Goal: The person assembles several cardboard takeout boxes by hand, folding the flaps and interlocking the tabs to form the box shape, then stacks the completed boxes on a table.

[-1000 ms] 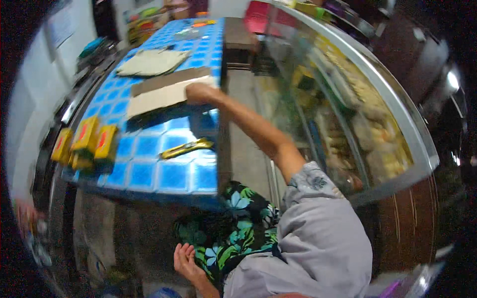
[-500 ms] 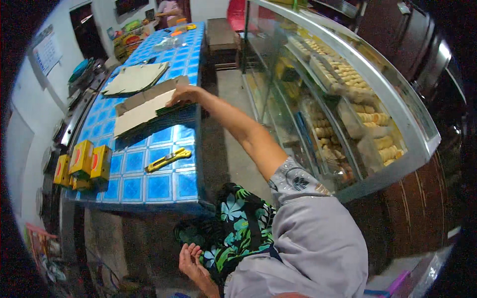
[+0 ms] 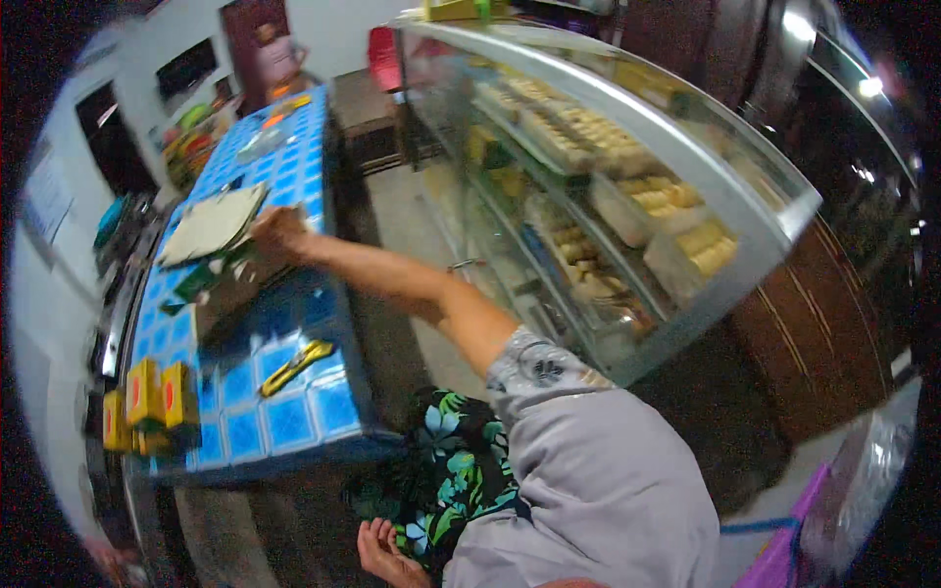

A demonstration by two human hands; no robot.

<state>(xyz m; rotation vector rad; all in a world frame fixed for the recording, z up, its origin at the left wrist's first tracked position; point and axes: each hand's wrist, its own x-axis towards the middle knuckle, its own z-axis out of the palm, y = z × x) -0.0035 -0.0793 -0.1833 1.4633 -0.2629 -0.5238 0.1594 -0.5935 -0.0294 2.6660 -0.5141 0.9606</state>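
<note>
Brown cardboard [image 3: 227, 299] on blue tabletop [image 3: 243, 433]; right hand [image 3: 280, 233] at its edge, can't tell grip from here; left hand [image 3: 388, 553] empty, loosely curled.

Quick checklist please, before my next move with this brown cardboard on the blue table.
1. Right hand at the brown cardboard: ok.
2. Right-hand grip secure: cannot tell, blurred.
3. Left hand steadying the cardboard: not ok; it's apart, near the flowered fabric.
4. Yellow cutter clear of both hands: ok, lying on the blue table.
5. Cutter blade retracted: cannot tell.
6. Yellow boxes apart from the cutter: ok, grouped toward the table's near-left corner.
</note>
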